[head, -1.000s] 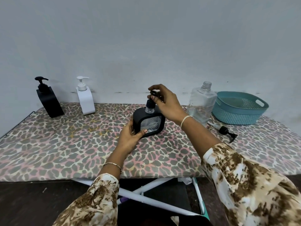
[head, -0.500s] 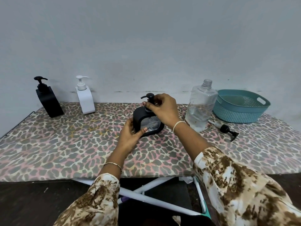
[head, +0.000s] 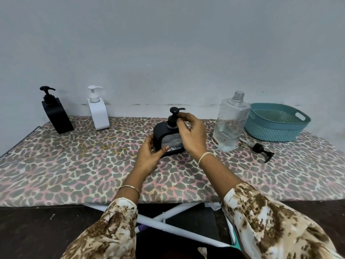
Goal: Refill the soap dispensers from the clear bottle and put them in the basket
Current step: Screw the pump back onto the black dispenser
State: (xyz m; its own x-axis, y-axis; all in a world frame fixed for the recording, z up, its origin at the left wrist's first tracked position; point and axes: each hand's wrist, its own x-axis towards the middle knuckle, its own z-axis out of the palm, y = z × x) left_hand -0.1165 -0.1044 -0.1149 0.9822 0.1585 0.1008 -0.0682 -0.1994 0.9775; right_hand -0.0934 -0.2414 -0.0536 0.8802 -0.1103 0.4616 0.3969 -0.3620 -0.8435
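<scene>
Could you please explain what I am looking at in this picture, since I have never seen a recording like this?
A head-worn camera looks down at a person's own hands over a leopard-print board. The left hand steadies a black windowed soap dispenser, while the right hand grips its pump collar. At the back left stand a black dispenser and a white dispenser. To the right stand an uncapped clear bottle and a teal basket, with a loose black pump lying flat.

Leopard-print table cover (head: 65, 165), grey wall (head: 168, 43)
</scene>
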